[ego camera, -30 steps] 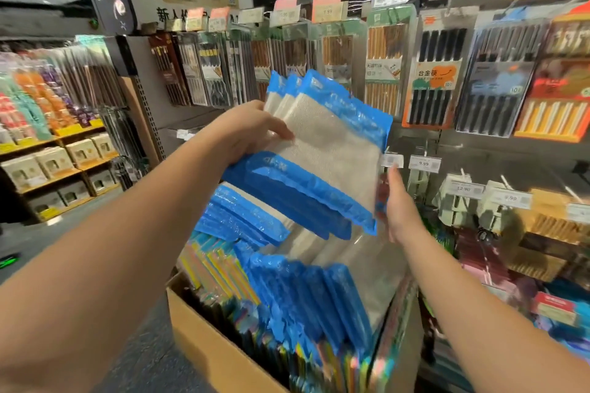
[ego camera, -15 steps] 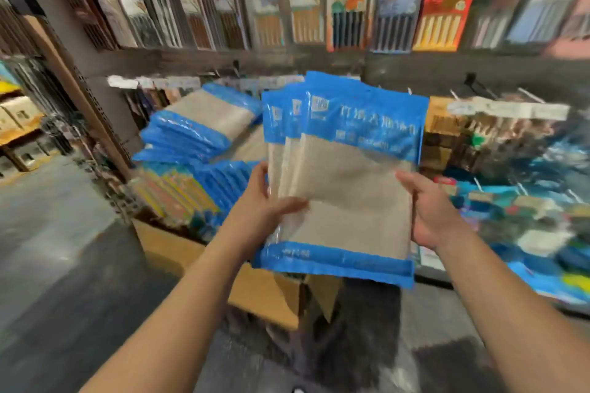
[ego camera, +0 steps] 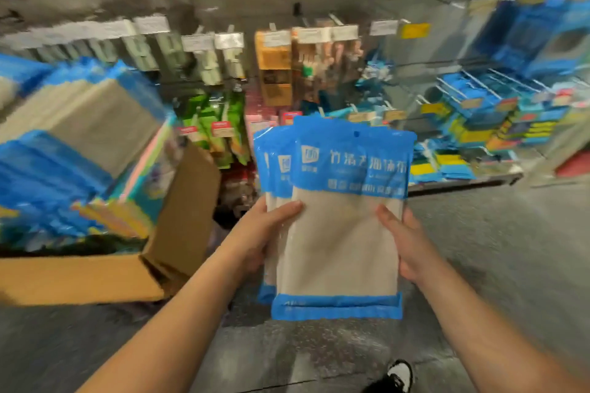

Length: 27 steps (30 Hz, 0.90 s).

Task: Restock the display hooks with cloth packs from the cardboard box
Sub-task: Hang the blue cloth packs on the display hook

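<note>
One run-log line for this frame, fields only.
phase: carrying | left hand: grips blue-topped grey cloth packs | right hand: grips same packs | open cardboard box: left, stocked | display hooks: ahead

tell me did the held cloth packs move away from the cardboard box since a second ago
Yes. The cloth packs, held by the left hand and right hand, went from above the cardboard box to its right.

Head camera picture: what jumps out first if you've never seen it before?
The blue packs in the middle, a few fanned together, gripped by the left hand and right hand at their sides. At the left stands an open cardboard box stuffed with more blue packs. Behind, blurry display hooks carry hanging goods and price tags.
</note>
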Available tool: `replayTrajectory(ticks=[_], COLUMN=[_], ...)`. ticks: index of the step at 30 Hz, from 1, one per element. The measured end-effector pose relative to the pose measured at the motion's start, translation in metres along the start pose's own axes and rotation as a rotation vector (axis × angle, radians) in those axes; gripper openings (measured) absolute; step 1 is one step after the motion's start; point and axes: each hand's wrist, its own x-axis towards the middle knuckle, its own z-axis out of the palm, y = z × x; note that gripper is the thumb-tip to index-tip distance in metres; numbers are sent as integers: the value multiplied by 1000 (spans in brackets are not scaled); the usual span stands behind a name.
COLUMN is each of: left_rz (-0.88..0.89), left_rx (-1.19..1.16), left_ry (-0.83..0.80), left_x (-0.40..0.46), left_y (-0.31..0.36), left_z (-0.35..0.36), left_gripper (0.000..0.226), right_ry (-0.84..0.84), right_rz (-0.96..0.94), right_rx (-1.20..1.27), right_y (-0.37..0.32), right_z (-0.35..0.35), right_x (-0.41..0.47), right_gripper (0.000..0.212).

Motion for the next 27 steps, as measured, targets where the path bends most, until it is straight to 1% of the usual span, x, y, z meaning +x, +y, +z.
replayTrajectory(ticks=[1,4,5,7,9,11,13,14,15,18,19,21,24,27], left_rz=[-25,-86,-99,-118,-129,-134,-134,-141,-148,-163,-156,-141,-100,-60], left_rx=[5,31,43,64,77,77,75,67,59,54,51,46,60,97], left_ry=[-30,-89,-103,-128,-155,-183,-204,-204,-208,-250,-261,-277,-299,-306], left_x=[15,64,81,113,144,172,201,214,228,271,288,320,377,442], left_y=[-5,-24,-28,-38,-44,-50,-57,-60,-63,-68,-69,-69,-68,-61], left_z=[25,106,135,194,250,301,344,361,377,414,423,441,471,504], left_gripper=[42,42,42,43,38,28,19,17,19,40,40,37,37,35], right_ry=[28,99,113,140,169,189,219,241,257,301,317,354,331,332], right_rz=[-14,-51,-51,-53,-59,-59,-64,-59,-44,-47,-80,-177,-251,-262], right_rx=[6,28,33,39,69,87,111,111,101,28,13,5,-19,-20], right_y=[-8,-41,-55,-85,-114,-137,-157,-166,-174,-207,-222,-258,-312,-349], right_z=[-27,-111,-139,-194,-245,-290,-331,-350,-367,-412,-425,-445,-469,-496], right_x=[5,24,31,40,48,56,67,74,81,114,129,162,220,287], right_gripper=[35,27,28,38,45,40,25,21,23,47,49,42,50,24])
